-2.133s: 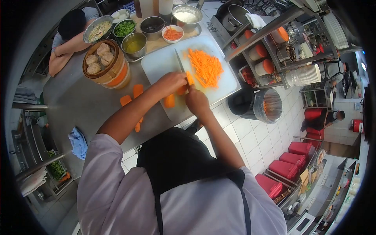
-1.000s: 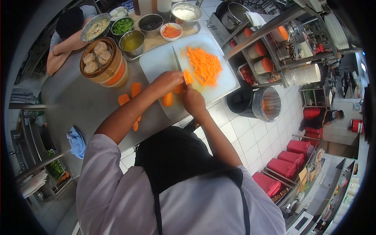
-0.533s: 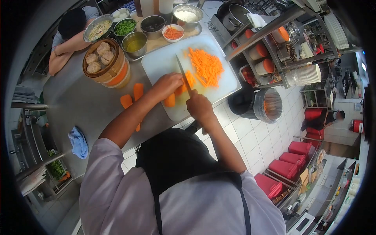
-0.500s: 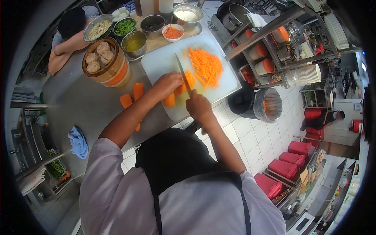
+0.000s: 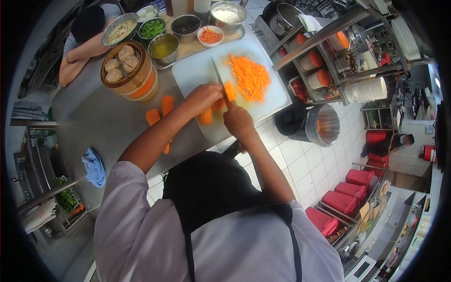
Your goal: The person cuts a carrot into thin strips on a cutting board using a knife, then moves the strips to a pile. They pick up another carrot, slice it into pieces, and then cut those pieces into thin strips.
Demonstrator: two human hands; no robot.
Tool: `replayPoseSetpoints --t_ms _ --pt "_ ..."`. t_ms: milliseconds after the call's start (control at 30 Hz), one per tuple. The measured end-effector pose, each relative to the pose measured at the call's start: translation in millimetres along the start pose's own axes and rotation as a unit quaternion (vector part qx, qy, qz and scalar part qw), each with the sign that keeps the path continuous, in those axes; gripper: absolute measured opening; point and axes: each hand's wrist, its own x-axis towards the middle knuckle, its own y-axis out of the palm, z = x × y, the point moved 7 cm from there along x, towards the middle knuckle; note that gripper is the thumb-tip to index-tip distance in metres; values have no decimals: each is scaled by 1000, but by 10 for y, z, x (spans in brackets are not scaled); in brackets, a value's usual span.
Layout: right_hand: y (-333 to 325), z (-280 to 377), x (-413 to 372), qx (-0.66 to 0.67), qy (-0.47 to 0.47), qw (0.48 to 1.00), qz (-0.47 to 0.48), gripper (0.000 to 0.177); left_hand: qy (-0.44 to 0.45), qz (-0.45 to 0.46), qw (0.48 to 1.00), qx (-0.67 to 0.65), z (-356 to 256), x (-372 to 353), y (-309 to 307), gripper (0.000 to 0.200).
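Observation:
My right hand is wrapped round the handle of a kitchen knife, its blade pointing away from me over a white cutting board. Close against the blade's left side, my left hand presses down on a carrot, its fingers curled and partly hiding it. Fresh orange strips lie just right of the blade. Beyond them is a large heap of carrot strips. Another carrot piece rests on the board below my left wrist. Peeled carrots lie on the steel table, partly under my left forearm.
A bamboo steamer with dumplings stands left of the board. Behind are metal bowls of chopped greens and yellow liquid, and a white bowl of carrot strips. A blue cloth, a lined bin and a person's arm are around.
The view has shifted slightly, so the table things sit a little lower and further right. Both hands keep their grip, and the knife stays beside my left fingers with small movement.

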Motion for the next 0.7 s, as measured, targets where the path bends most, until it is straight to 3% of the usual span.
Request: replayPoseSetpoints --t_ms 67,167,300,467,567,700 --pt "-148 85 -95 -10 -5 1000 6 18 5 26 999 34 5 1 3 13" --pt "50 52 -7 14 9 1000 -11 19 12 -42 998 -48 -14 0 -32 11" --pt "-22 34 29 -9 -12 1000 -1 18 -4 8 1000 -25 -30 -25 -44 10" --pt "67 98 -29 -18 19 1000 -1 20 -4 -31 998 -46 -19 -31 -82 10" --pt "62 101 144 -21 -2 1000 -14 18 0 -3 999 -36 32 -43 -53 11" --pt "-107 97 -43 -28 -16 999 2 18 2 -34 999 -38 46 -48 -65 10"
